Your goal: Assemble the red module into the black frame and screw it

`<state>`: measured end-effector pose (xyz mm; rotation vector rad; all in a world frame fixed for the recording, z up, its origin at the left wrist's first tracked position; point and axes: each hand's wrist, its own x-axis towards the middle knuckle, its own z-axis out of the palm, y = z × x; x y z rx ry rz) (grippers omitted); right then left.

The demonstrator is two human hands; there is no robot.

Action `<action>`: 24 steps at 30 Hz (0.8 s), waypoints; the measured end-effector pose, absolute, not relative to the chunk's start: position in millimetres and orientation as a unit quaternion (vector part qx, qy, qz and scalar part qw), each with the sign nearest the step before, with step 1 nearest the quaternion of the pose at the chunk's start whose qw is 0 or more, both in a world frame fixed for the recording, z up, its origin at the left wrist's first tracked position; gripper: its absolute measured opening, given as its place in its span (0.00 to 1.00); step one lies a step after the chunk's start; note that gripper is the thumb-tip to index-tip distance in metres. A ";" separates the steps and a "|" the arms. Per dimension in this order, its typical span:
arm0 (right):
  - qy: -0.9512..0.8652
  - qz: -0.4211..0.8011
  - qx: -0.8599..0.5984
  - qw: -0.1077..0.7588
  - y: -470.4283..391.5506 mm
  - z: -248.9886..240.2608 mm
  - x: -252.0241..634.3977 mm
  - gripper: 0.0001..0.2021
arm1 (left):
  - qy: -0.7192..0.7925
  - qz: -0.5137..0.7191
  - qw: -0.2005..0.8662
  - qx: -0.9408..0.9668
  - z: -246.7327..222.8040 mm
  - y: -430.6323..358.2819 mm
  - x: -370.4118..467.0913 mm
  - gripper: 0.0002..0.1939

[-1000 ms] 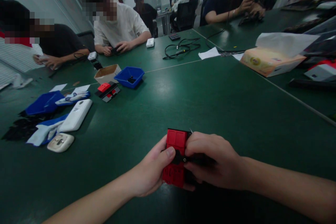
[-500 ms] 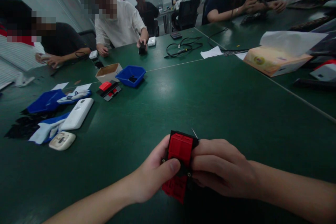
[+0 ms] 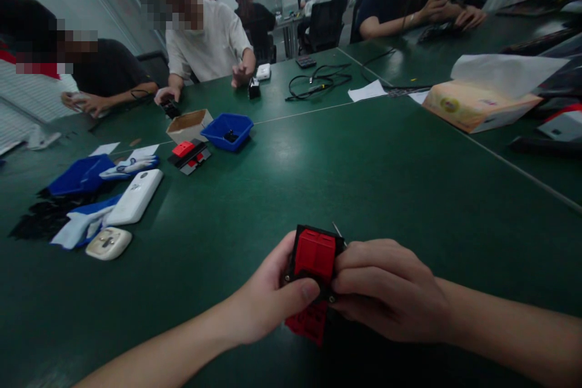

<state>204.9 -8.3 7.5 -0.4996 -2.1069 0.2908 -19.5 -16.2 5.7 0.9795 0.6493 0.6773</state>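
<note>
My left hand (image 3: 273,300) is closed around a red and black plastic part (image 3: 316,253), its thumb lying across the black middle section. The part stands tilted above the table, with small metal screws at its sides. On the part's right side, the fingers of my right hand (image 3: 386,291) are pressed together against it. A thin metal rod (image 3: 337,230) sticks up between the part's upper corner and my right fingertips; its lower end is hidden.
On the green table (image 3: 364,176), a similar red and black part (image 3: 190,156) lies near a blue bin (image 3: 227,131) and a cardboard box (image 3: 188,126). Gloves (image 3: 88,221), a white device (image 3: 135,197) and a tissue box (image 3: 482,103) lie around. Co-workers sit opposite.
The part in my hands has turned slightly and shifted a little right. Across the table, a co-worker has let go of a small black object and grasps another beside the cardboard box.
</note>
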 end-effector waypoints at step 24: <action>-0.902 0.187 -0.284 0.267 -2.5 -9.7 212.6 0.19 | 0.431 0.508 0.631 0.398 15.8 49.2 -48.5 0.27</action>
